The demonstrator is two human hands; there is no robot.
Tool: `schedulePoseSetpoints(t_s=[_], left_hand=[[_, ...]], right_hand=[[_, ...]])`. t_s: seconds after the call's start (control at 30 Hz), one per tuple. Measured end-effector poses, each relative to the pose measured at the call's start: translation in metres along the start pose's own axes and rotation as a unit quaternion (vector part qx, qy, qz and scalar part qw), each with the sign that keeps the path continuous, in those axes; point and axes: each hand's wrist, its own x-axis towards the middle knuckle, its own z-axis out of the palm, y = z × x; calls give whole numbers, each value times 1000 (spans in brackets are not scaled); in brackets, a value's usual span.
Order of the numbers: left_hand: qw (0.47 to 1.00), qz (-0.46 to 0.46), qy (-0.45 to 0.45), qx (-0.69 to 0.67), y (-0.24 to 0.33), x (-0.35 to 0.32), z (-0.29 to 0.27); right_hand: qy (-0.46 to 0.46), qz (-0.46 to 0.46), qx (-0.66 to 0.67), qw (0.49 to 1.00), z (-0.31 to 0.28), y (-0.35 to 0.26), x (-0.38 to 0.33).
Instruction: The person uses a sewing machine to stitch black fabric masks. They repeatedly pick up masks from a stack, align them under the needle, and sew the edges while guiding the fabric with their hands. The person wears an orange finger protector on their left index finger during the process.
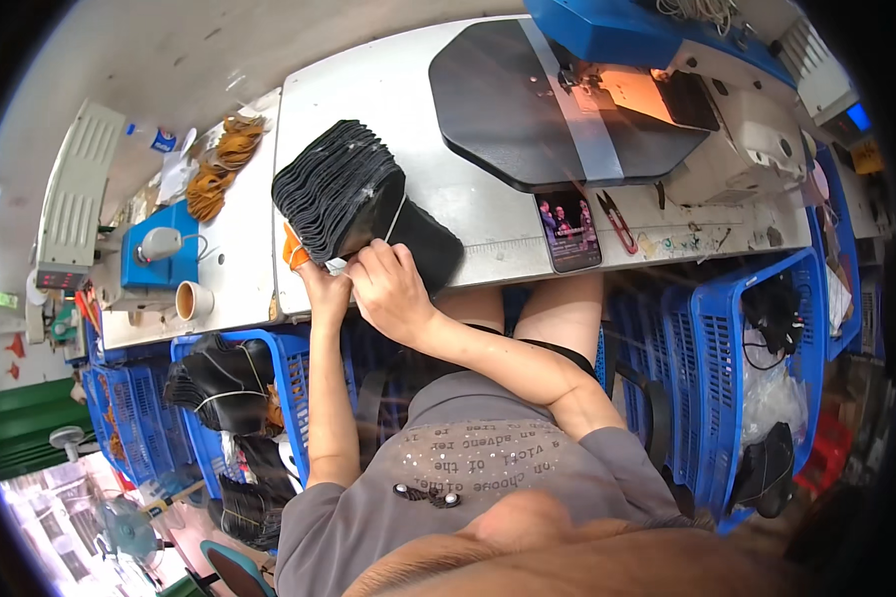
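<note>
A thick stack of black, curved fabric pieces (338, 184) lies near the front edge of the white table, with more black pieces (423, 244) lying flat on its right side. Around the bundle runs a white string (397, 219), which leads down to my right hand (393, 289). That hand is closed, its fingers pinching at the string. My left hand (325, 291) is closed beside it at the bundle's near end, and what its fingers hold is hidden. A small white slip (336, 266) shows between the hands. Something orange (294, 249) sticks out by my left fingers.
A sewing machine (667, 109) with a black octagonal plate (508, 109) stands at the back right. Before it lie a lit phone (569, 234) and red-handled thread snips (619, 224). Left are a paper cup (193, 300) and orange bundles (209, 189). Blue baskets (712, 398) flank my legs.
</note>
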Motion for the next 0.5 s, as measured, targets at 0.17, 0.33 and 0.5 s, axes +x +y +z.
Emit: schedulePoseSetpoints(t_s=[0.17, 0.33, 0.5], left_hand=[[998, 15, 4, 56, -22, -3, 9], [989, 14, 85, 117, -50, -11, 22], [990, -22, 138, 29, -17, -29, 33]], right_hand=[[-87, 19, 70, 994, -25, 3, 11], [-208, 26, 11, 978, -58, -28, 24], [-173, 69, 231, 955, -84, -28, 69]])
